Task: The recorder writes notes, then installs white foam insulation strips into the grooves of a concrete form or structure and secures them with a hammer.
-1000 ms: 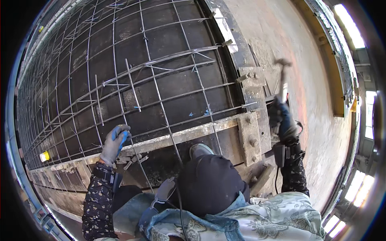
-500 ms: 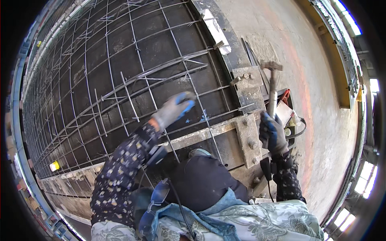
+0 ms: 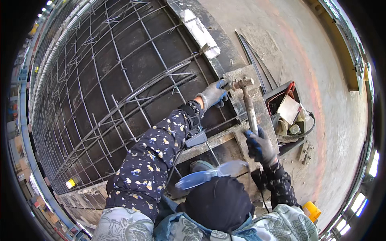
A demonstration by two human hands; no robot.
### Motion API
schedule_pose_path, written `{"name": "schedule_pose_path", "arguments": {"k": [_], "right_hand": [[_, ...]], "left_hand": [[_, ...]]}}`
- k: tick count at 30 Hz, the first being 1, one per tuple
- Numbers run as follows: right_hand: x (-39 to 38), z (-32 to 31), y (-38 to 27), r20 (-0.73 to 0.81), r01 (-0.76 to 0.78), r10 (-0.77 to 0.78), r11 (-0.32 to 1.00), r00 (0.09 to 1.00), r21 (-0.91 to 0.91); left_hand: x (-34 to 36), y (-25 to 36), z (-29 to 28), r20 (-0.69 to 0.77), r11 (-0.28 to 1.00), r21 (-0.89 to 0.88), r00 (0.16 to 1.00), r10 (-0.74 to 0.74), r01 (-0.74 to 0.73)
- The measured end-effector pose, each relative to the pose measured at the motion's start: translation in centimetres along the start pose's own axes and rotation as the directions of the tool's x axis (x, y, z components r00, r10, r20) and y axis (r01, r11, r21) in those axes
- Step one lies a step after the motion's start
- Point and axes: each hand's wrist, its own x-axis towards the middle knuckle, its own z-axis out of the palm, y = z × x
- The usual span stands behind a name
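My right hand (image 3: pixel 261 147), in a grey glove with blue fingers, is closed around the handle of a hammer (image 3: pixel 250 110). The hammer's rusty head (image 3: pixel 243 83) is up against a short rusty pin (image 3: pixel 228 85) at the form's side edge, touching it or just above. My left hand (image 3: pixel 213 95), gloved alike, reaches across the steel form to that pin. Its fingers are curled at the pin's near end, and partly hide it. Under my left wrist lies the rebar mesh (image 3: pixel 136 90), tied in a grid over the dark form bed (image 3: pixel 148 56).
A bolted steel plate (image 3: pixel 257 105) joins the form's corner. Beyond it, a black tool bin (image 3: pixel 290 89) holds a red-handled tool and pale scraps. Thin rods (image 3: pixel 257 60) lie on the concrete floor (image 3: pixel 305 132). A white block (image 3: pixel 200 34) sits along the form's edge.
My left hand has moved right, from over the mesh to the pin at the edge. The hammer has come left and down, its head now at the pin.
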Motion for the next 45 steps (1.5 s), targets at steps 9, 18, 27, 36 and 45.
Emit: {"name": "schedule_pose_path", "arguments": {"k": [9,18,27,36,45], "right_hand": [[-1.2,2.0,-1.3,-0.186,0.502,-0.656,0.703,0.732,-0.504],[-1.4,2.2,-2.4,-0.132,0.435,-0.649,0.632,0.749,-0.641],[1.0,-0.5,-0.7,0.026,0.289,-0.625,0.322,0.780,-0.902],[3.9,-2.4,3.1,-0.327,-0.183,-0.251,0.464,0.911,-0.867],[-2.5,4.0,-3.5,-0.122,0.640,-0.692,0.710,0.712,-0.292]], "left_hand": [[1.2,-0.6,-1.2,-0.019,0.981,0.193,1.000,-0.016,0.020],[0.4,-0.3,-1.5,-0.056,0.977,0.213,0.998,0.012,0.000],[1.0,0.2,-1.6,-0.093,0.952,0.307,0.995,0.023,0.006],[1.6,-2.1,-0.8,-0.065,0.950,0.309,0.997,0.051,-0.028],[-1.8,-1.4,-3.0,-0.090,0.981,0.158,0.987,0.131,-0.116]]}}
